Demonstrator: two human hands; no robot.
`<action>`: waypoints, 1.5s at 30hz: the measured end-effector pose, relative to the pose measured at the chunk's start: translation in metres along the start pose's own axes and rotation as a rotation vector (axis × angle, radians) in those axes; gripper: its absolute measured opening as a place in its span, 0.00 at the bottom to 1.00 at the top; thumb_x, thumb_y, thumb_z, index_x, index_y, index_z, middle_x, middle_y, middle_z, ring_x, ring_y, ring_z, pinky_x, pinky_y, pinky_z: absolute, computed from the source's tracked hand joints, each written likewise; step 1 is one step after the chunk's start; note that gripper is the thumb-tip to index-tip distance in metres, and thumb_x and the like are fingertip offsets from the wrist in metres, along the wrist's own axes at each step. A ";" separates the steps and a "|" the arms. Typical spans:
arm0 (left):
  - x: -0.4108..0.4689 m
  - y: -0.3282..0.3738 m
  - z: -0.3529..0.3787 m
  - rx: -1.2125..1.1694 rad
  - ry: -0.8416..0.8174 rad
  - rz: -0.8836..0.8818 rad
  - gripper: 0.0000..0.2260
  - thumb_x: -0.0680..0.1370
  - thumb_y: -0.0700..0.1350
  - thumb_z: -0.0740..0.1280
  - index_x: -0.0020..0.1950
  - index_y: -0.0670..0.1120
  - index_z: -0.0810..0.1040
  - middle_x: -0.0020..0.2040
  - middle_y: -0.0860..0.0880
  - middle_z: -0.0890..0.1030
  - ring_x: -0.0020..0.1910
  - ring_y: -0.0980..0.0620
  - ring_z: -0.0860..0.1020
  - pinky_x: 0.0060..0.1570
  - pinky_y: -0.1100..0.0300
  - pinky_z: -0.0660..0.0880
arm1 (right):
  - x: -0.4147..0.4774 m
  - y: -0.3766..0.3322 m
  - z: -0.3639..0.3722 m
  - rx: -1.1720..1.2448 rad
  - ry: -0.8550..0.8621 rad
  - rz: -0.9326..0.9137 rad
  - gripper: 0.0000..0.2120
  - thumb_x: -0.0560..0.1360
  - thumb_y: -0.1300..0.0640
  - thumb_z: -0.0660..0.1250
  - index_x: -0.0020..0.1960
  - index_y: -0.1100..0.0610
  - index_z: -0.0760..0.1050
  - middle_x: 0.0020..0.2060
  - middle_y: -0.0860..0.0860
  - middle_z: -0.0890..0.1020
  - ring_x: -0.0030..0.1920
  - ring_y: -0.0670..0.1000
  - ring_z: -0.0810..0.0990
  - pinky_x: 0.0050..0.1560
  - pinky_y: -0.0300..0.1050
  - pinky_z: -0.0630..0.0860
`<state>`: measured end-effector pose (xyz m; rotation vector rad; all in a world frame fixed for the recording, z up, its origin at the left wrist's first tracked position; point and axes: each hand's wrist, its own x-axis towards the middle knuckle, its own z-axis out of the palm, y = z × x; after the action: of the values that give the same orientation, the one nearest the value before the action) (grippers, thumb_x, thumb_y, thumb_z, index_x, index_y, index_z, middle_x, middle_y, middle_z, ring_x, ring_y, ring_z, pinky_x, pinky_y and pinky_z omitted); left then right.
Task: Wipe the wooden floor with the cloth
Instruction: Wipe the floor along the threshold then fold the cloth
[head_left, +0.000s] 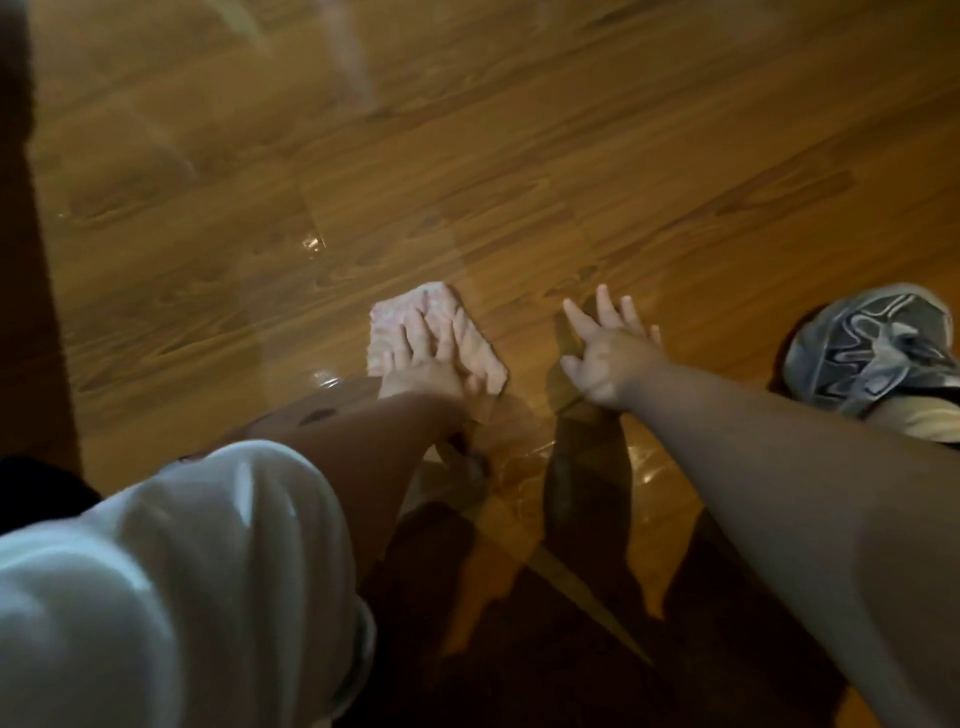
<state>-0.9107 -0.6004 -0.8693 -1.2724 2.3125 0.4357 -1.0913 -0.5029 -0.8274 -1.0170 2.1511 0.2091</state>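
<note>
A small pale pink cloth (387, 325) lies flat on the glossy wooden floor (519, 182) near the middle of the view. My left hand (428, 358) presses down on it with straight, spread fingers. To its right my right hand (605, 358) rests flat on the bare boards, fingers spread, touching no cloth. Wet shiny streaks show on the floor around the cloth.
A grey sneaker (872, 345) on a foot stands at the right edge, close to my right hand. A dark vertical edge (31, 260) runs down the left side. My white sleeve (171, 571) fills the lower left. Open floorboards stretch ahead.
</note>
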 end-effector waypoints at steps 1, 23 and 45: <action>-0.001 0.009 0.008 0.069 0.027 0.086 0.35 0.79 0.61 0.54 0.78 0.49 0.41 0.77 0.40 0.36 0.76 0.39 0.39 0.73 0.43 0.43 | 0.005 0.002 0.001 -0.011 0.002 0.007 0.31 0.81 0.44 0.54 0.77 0.40 0.40 0.76 0.47 0.33 0.76 0.55 0.34 0.75 0.60 0.41; 0.044 0.070 -0.051 0.185 -0.240 0.634 0.26 0.81 0.46 0.57 0.78 0.55 0.54 0.78 0.40 0.37 0.75 0.36 0.40 0.72 0.37 0.48 | 0.128 0.013 -0.126 -0.034 0.055 -0.032 0.32 0.79 0.40 0.56 0.76 0.37 0.42 0.76 0.46 0.34 0.76 0.55 0.36 0.74 0.59 0.43; 0.141 0.016 -0.077 0.092 0.102 0.204 0.28 0.81 0.61 0.48 0.77 0.59 0.38 0.77 0.46 0.34 0.74 0.37 0.33 0.72 0.44 0.35 | 0.234 -0.027 -0.159 0.005 0.278 -0.092 0.31 0.78 0.36 0.52 0.77 0.39 0.43 0.77 0.50 0.38 0.76 0.57 0.37 0.74 0.61 0.40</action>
<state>-1.0084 -0.7290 -0.8791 -1.0417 2.5298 0.3333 -1.2570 -0.7302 -0.8682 -1.1984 2.3429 0.0184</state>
